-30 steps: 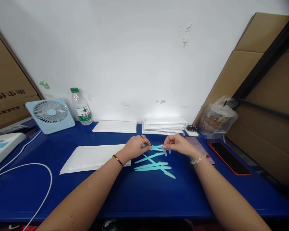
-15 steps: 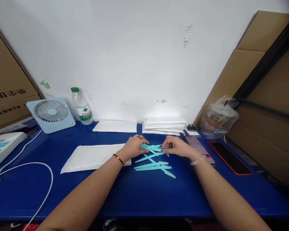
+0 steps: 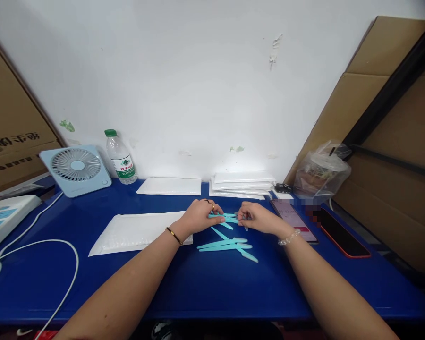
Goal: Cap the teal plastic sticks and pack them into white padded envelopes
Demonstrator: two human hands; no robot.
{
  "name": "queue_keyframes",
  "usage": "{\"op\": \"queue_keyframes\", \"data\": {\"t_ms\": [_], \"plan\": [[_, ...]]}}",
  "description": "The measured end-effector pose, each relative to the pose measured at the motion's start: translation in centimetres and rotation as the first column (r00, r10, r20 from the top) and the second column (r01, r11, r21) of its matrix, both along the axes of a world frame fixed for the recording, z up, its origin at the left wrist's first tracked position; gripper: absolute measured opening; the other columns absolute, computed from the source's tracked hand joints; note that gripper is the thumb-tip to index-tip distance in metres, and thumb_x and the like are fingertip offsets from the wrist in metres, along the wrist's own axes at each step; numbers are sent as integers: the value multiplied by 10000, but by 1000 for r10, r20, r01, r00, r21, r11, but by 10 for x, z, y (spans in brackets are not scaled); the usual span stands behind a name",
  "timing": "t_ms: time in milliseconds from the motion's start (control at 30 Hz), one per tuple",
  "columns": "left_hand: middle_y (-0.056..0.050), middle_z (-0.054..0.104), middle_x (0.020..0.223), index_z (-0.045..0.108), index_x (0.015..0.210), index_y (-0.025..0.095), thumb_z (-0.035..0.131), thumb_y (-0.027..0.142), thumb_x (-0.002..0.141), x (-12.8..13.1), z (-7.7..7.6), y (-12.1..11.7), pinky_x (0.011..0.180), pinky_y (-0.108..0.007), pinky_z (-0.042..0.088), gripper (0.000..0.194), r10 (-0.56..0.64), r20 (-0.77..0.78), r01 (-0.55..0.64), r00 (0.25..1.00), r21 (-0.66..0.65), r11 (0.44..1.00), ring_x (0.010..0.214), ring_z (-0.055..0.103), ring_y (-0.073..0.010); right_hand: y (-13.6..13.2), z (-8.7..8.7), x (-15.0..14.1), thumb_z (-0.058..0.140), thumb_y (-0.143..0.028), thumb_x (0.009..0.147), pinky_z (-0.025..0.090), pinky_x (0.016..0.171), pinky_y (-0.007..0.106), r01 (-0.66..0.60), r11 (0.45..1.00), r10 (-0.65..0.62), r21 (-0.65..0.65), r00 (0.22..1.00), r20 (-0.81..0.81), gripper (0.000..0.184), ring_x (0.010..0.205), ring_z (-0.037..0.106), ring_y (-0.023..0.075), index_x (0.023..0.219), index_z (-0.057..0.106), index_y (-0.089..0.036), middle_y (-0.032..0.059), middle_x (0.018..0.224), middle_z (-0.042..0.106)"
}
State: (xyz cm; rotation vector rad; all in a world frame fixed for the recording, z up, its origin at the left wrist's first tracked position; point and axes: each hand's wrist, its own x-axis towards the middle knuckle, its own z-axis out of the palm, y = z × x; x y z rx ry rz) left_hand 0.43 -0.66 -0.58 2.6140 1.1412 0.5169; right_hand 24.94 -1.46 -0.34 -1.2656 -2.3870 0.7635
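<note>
Several slim teal eyebrow razors [image 3: 224, 245] lie crossed over one another on the blue table [image 3: 184, 288]. Above them, my left hand [image 3: 201, 216] pinches the handle end of a teal eyebrow razor [image 3: 231, 220] between thumb and fingers. My right hand [image 3: 257, 218] closes its thumb and fingertips on the other end of that razor. More razors show partly under and between my fingers, and how many is hidden. A small clear piece, too little seen to name, pokes out below my right fingertips. Beside my left wrist lies a white padded mailer [image 3: 134, 231].
Along the wall are another white mailer [image 3: 169, 186] and a mailer stack [image 3: 243, 182]. A fan [image 3: 77, 170] and water bottle [image 3: 122, 158] stand left, near a power strip [image 3: 5, 217]. Two phones [image 3: 293, 219] and a bagged drink cup [image 3: 322, 172] are at right.
A razor that lay in the middle of the pile has left its place on the table. Both hands now hold a razor stretched between them; the lower razors have not moved.
</note>
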Motion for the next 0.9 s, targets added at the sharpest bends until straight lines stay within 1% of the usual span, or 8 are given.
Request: {"op": "queue_keyframes", "data": {"t_ms": [133,267,367,433,533,600,733,900], "plan": [[12,701,843,687,785,236,552,306,816,0,1,3,723,-271,371,154,43,-64,-42,997,17,999,820,597,-166,5,-3,6,616,-298,769,407,607,240,32,996,-32,78,999,-7,119,682,523,137,765,645,-183,24,795,561],[9,700,871,694,801,249,556,344,813,-11,0,12,730,-271,374,168,109,-66,-112,992,-32,993,847,592,-174,13,-7,17,629,-326,761,402,599,235,113,991,-116,76,992,39,154,675,527,141,758,657,-175,28,774,572],[10,671,957,683,906,278,634,410,760,-15,1,12,796,-289,364,203,71,-54,-74,996,-45,996,935,570,-192,13,-4,19,656,-364,737,407,607,235,130,989,-133,72,990,42,195,690,535,144,782,667,-175,32,792,581],[9,644,1004,676,938,298,669,446,729,-12,3,6,828,-299,350,257,-10,-50,7,999,-45,999,990,546,-201,9,1,18,638,-366,751,409,616,240,122,988,-125,93,992,24,195,689,535,143,781,669,-176,33,792,582],[2,639,962,687,905,295,678,492,712,0,7,-6,814,-297,342,276,-166,-102,157,981,-87,984,970,546,-198,1,12,15,601,-383,782,412,606,242,64,997,-64,42,998,-6,223,668,531,136,772,676,-173,36,796,585],[-5,644,910,689,884,273,698,498,687,7,9,-14,785,-297,340,299,-204,-143,190,969,-105,976,922,555,-196,-5,18,12,629,-418,759,416,594,237,-36,998,36,-53,999,7,256,659,528,130,773,686,-169,38,811,588],[5,653,840,681,814,247,681,437,724,13,7,-18,755,-293,332,210,-193,-160,172,968,-136,976,869,563,-183,-13,20,3,710,-384,683,392,551,220,-206,964,228,-170,966,120,233,622,509,116,756,690,-163,19,758,584],[4,663,835,674,831,239,545,442,834,12,6,-17,764,-298,328,240,-157,-98,145,983,-122,982,865,567,-177,-15,15,-3,627,-258,753,357,511,212,-216,959,249,-182,951,181,111,549,472,93,726,645,-152,-4,666,554]]}}
